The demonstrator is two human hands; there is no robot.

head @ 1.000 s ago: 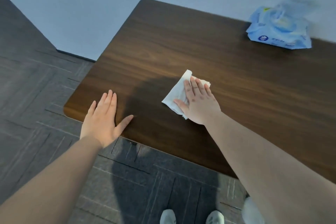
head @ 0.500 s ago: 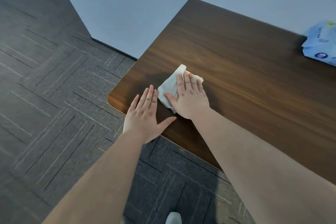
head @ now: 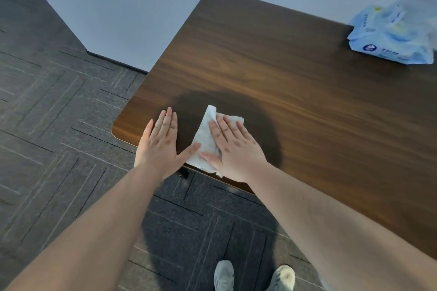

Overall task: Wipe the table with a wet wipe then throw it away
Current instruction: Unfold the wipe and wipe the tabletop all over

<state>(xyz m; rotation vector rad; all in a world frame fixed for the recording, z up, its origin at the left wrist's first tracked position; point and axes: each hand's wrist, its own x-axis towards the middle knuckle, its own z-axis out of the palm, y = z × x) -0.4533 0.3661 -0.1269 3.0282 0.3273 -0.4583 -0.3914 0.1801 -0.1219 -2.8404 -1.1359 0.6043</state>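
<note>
A dark wooden table (head: 295, 78) fills the right of the view. A crumpled white wet wipe (head: 204, 139) lies near its front edge, close to the left corner. My right hand (head: 233, 149) presses flat on the wipe, fingers spread, covering its right half. My left hand (head: 160, 146) rests flat on the table edge just left of the wipe, its thumb touching the wipe's lower corner.
A blue pack of wet wipes (head: 392, 35) sits at the table's far right, by the pale wall. Dark grey carpet tiles (head: 59, 137) cover the floor to the left and below. My two shoes (head: 253, 276) stand at the bottom.
My right hand has slid the wipe toward the table's front edge. My left hand stays flat beside it. The view has shifted, showing more of the table and the pack.
</note>
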